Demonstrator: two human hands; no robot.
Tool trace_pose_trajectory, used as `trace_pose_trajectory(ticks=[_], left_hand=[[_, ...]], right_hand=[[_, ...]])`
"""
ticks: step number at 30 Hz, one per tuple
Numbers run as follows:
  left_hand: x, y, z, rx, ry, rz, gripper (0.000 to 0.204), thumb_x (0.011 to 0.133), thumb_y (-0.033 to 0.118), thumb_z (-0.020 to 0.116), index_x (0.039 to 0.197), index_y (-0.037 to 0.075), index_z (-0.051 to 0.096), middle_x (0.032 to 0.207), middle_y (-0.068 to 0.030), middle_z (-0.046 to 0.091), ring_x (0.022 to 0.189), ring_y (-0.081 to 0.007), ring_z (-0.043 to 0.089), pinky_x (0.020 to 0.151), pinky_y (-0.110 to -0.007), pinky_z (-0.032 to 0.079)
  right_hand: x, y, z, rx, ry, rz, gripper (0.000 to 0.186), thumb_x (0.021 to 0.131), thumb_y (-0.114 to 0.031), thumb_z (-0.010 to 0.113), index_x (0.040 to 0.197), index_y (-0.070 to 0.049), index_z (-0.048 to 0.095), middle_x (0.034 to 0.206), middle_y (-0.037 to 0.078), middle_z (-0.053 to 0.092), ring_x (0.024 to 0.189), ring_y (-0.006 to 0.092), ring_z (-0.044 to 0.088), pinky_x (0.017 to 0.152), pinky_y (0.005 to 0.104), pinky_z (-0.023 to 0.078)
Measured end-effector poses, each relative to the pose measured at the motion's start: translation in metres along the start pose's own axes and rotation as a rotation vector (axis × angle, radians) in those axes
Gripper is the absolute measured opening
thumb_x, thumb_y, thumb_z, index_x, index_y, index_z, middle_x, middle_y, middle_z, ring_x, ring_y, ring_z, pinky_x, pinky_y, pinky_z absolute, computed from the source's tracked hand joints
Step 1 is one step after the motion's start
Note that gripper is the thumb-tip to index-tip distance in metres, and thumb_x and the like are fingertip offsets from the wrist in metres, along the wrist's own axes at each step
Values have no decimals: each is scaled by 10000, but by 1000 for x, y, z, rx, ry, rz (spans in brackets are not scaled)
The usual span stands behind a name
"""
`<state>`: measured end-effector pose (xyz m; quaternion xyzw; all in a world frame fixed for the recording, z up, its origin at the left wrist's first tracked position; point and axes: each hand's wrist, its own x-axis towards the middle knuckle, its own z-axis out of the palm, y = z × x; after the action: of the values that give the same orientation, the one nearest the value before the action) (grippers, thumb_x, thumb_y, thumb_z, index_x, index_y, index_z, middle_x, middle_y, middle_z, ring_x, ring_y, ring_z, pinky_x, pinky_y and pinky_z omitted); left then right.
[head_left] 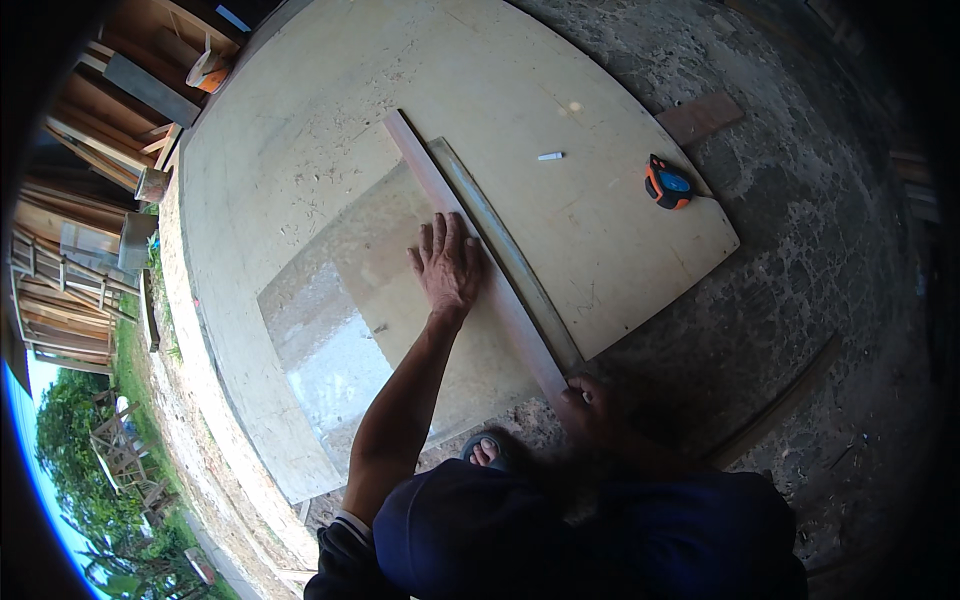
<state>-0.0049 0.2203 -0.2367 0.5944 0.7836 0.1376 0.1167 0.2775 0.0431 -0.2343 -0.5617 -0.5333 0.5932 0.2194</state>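
A clear glass pane (330, 260) lies on a large pale plywood board (560, 80). Across the pane runs a long straight wooden strip (515, 305), slanting from upper left toward my body. A narrow band of glass (500, 225) shows along its right side. My left hand (446, 262) lies flat, fingers stretched out, partly on the pane and against the strip's left edge. At the strip's near end, my right hand (590, 405) is closed, its fingertips by the wood. Shadow and the curled fingers hide what it holds, if anything.
An orange and black tape measure (667, 184) sits at the board's right side, with a small white pen-like stick (551, 156) nearer the middle. My sandalled foot (485, 450) stands by the near edge. Buckets (208, 72) and stacked timber line the far left.
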Motion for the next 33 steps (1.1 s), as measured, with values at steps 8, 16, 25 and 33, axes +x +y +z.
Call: trace_pose_trajectory(ticks=[8, 16, 25, 33], left_hand=[[7, 5, -7, 103, 2, 167, 640, 1027, 403, 455, 1582, 105, 341, 1664, -139, 278, 1548, -412, 165, 1206, -678, 11], [28, 19, -70, 231, -402, 199, 873, 859, 448, 721, 1525, 8, 367, 1646, -203, 277, 1546, -388, 198, 1226, -649, 109], [40, 31, -74, 215, -483, 253, 974, 676, 438, 886, 1440, 3, 466, 1393, -171, 448, 1413, -369, 352, 1214, -630, 217], [63, 50, -80, 414, -561, 307, 774, 699, 443, 889, 1269, -18, 639, 1306, -202, 477, 1261, -359, 453, 1039, -468, 423]], right_hand=[[1, 1, -14, -166, -73, -1, 325, 949, -234, 651, 1183, -13, 608, 1094, 218, 697, 982, 340, 688, 863, 436, 528], [45, -94, -100, -643, 15, -453, 252, 991, -97, 548, 1224, -1, 540, 1147, 195, 617, 1050, 371, 641, 870, 469, 527], [189, -87, -132, -1127, 226, -645, 445, 978, -74, 504, 1417, 4, 498, 1251, 165, 558, 1155, 355, 547, 969, 458, 459], [197, -91, -125, -1166, 309, -639, 490, 990, -130, 517, 1475, -78, 475, 1381, 135, 513, 1213, 346, 517, 1065, 573, 380]])
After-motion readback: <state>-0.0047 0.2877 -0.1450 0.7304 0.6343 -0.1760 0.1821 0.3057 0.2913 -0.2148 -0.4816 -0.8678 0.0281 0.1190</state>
